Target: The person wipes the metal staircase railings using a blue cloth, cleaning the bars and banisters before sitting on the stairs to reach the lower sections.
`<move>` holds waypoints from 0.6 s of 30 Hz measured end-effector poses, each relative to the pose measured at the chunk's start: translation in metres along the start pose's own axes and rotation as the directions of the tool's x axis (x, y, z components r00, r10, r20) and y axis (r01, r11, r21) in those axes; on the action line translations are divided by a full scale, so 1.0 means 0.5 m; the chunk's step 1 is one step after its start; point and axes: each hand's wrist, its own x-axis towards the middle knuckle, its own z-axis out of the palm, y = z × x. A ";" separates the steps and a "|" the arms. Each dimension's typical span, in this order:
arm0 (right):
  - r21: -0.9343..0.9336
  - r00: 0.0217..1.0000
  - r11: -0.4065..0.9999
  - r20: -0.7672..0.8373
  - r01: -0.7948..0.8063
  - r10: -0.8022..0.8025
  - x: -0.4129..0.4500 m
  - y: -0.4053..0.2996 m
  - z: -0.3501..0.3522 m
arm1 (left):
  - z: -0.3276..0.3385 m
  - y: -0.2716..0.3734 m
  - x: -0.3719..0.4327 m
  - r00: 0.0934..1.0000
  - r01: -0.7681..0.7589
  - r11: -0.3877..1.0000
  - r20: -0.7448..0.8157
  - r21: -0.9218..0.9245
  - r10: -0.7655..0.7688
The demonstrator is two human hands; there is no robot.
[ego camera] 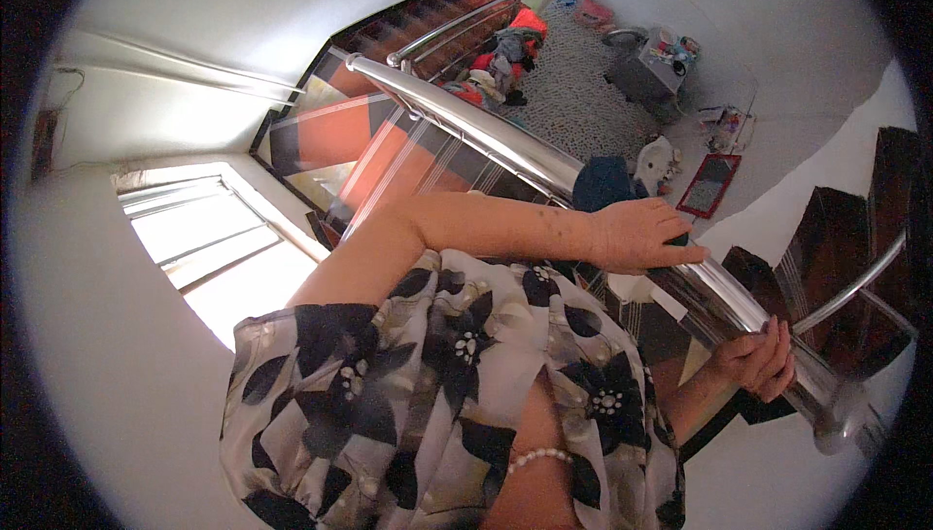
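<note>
A thick, shiny metal handrail [496, 122] slants across the view from upper left to lower right. My left hand [645, 235] lies over it, palm down, with a dark blue cloth [605, 182] bunched under it. Part of the cloth hangs beside my wrist, and a dark bit shows under my fingers. Further down to the right, my right hand [762, 361] is curled on the same rail near its rounded end post [834, 421]. The palm side of that hand is hidden.
Red and black stair steps [342, 129] run below the rail. On the pebble-patterned floor [576, 71] are piled clothes [503, 64], a small grey cabinet [649, 74] and a red-framed mirror [708, 186]. A bright window [211, 238] is at left; dark steps [824, 253] rise at right.
</note>
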 end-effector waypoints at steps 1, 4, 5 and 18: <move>-0.049 1.000 0.999 0.006 0.024 -0.023 0.005 -0.002 -0.013 | -0.002 -0.002 -0.004 0.992 -0.058 0.998 -0.112 0.005 0.058; -0.094 0.992 0.992 -0.081 0.088 -0.096 0.051 0.007 -0.029 | -0.050 -0.002 -0.023 0.995 -0.008 1.000 -0.095 0.022 0.010; -0.099 0.992 0.990 -0.069 0.097 -0.104 0.041 0.003 -0.037 | -0.044 -0.009 -0.040 0.998 0.033 0.999 -0.049 -0.006 -0.033; -0.074 0.997 0.994 -0.013 0.080 -0.081 0.015 0.124 -0.058 | -0.067 -0.098 -0.211 0.965 0.250 0.965 0.061 0.076 -0.255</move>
